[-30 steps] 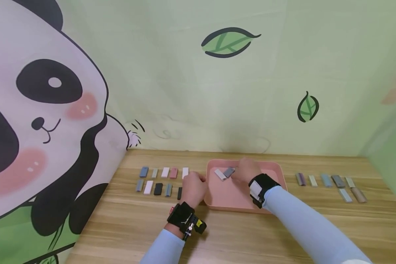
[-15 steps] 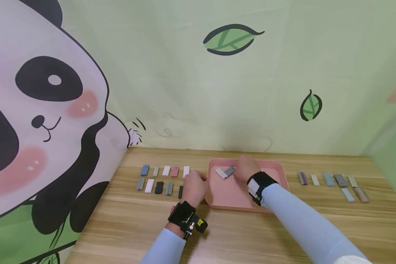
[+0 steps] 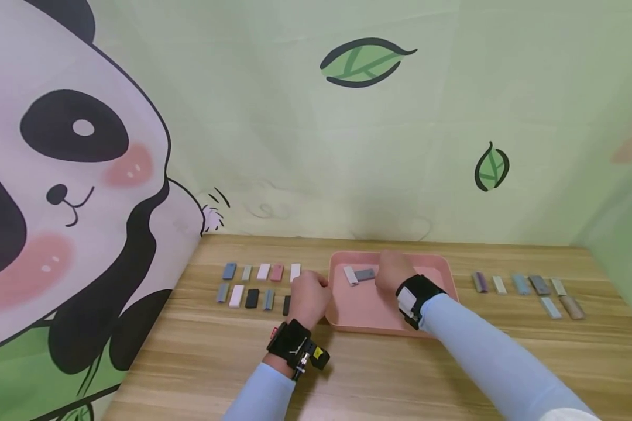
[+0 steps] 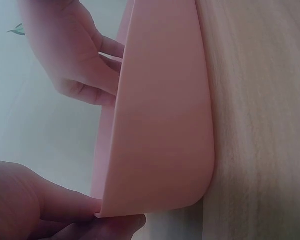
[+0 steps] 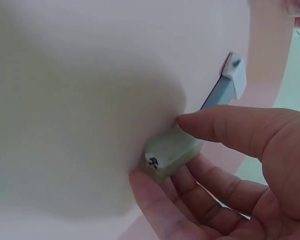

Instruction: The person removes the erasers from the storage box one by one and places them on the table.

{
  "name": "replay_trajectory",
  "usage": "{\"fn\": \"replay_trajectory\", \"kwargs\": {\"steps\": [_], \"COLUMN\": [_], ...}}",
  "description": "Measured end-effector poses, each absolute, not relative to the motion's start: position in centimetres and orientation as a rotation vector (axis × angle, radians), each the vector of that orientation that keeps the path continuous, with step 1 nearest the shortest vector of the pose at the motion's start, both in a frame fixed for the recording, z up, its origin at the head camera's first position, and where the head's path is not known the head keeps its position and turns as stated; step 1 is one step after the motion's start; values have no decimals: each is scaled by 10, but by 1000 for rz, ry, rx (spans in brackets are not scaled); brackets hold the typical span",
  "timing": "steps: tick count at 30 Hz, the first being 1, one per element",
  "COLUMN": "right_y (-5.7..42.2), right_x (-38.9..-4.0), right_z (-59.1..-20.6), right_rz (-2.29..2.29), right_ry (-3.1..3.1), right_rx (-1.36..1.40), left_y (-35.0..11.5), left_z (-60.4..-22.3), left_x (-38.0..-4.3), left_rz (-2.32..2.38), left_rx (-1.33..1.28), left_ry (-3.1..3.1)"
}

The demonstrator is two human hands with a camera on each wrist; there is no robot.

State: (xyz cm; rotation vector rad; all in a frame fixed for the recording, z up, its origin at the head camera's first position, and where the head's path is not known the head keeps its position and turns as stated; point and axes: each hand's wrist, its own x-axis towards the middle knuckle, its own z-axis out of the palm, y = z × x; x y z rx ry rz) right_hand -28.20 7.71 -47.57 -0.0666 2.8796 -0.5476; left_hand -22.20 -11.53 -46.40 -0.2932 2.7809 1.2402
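Note:
My left hand (image 3: 311,299) pinches the left rim of a pink tray (image 4: 160,115) between thumb and fingers. Inside the tray, my right hand (image 3: 394,273) holds a small pale grey-green block (image 5: 174,147) with a black mark on a white patch at its end. The thumb lies on one side of it, the fingers on the other. In the head view the hand hides this block. Just left of it, a blue-grey block (image 3: 365,275) lies in the tray, its end against a whitish block (image 3: 350,276).
On the wooden table (image 3: 379,374), left of the tray, several small blocks lie in two rows, among them a black block (image 3: 251,299) and a pink block (image 3: 277,272). To the right lie several more, including a brown block (image 3: 572,307). A printed cloth (image 3: 295,146) rises behind.
The blue-grey block in the tray has turned from slanted to nearly level, and the whitish block has turned more upright in view. The left hand stays at the rim.

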Motion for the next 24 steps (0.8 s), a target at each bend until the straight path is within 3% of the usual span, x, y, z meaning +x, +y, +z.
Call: {"fn": "replay_trajectory", "kwargs": {"steps": [10,24], "right_y": [94,159], "right_x": [-275,-244], "right_z": [-472,-421], "right_rz": [-582,-803], "right_ry": [2802,2909], "right_rx": [-249,-238], "left_y": [-116,-114], "left_z": [-468,-467], "left_x": [-223,-223], "left_rz": [1230,1199], "left_rx": [-232,-275], "left_ry": [2870,2880]}}
